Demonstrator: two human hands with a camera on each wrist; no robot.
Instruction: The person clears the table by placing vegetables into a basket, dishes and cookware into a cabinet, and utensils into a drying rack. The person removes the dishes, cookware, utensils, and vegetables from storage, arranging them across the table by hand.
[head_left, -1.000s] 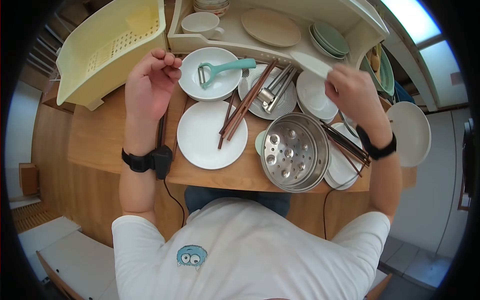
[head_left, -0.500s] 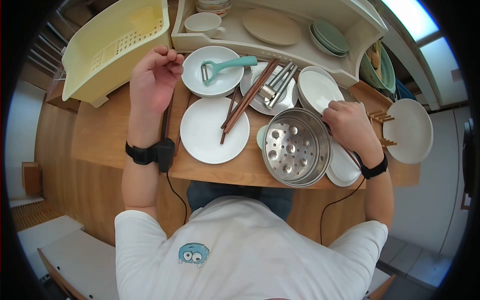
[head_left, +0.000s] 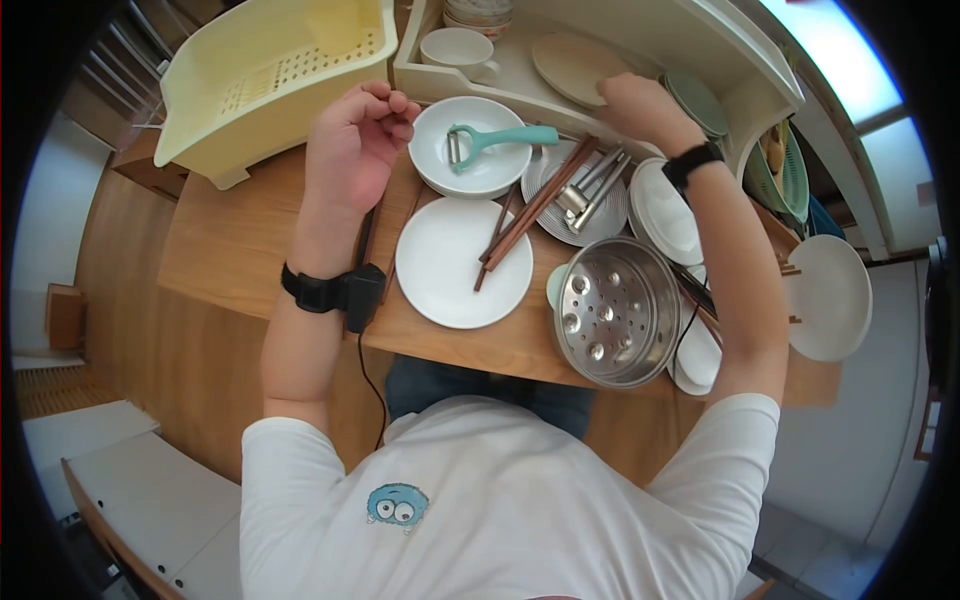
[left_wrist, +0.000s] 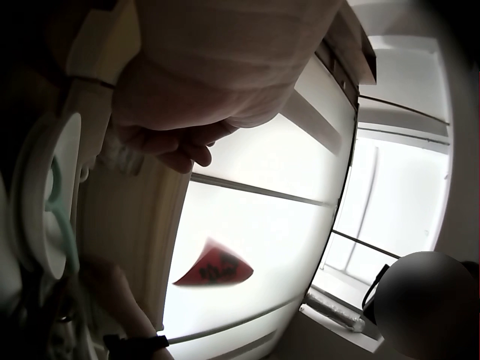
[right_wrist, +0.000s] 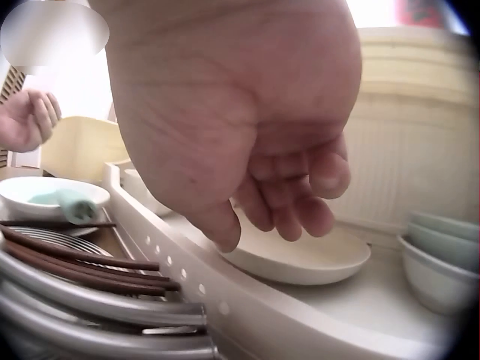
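Over the beige oval plate (head_left: 570, 68) in the cream rack hovers the right hand (head_left: 650, 112), its fingers loosely bent. The right wrist view shows that hand (right_wrist: 247, 127) with nothing between thumb and fingers, the pale plate (right_wrist: 300, 259) just below them. Raised beside the white bowl (head_left: 470, 170), the left hand (head_left: 355, 150) has relaxed, slightly bent fingers and holds nothing. A teal peeler (head_left: 505, 137) lies across that bowl. Brown chopsticks (head_left: 540, 205) lean over a round white plate (head_left: 462, 275), and a silver press tool (head_left: 590, 195) rests on a striped plate.
A yellow basket (head_left: 200, 130) stands at the back left. Green bowls (head_left: 697, 100) and a white cup (head_left: 455, 50) sit in the rack. The steel steamer (head_left: 612, 320) is near the table's front edge, left of more chopsticks and white dishes. Another plate (head_left: 830, 300) stands far right.
The right hand has left the white dishes on the right and reached up to the rack. A white piece at its fingers one second ago is gone from them. The left hand keeps its pose.
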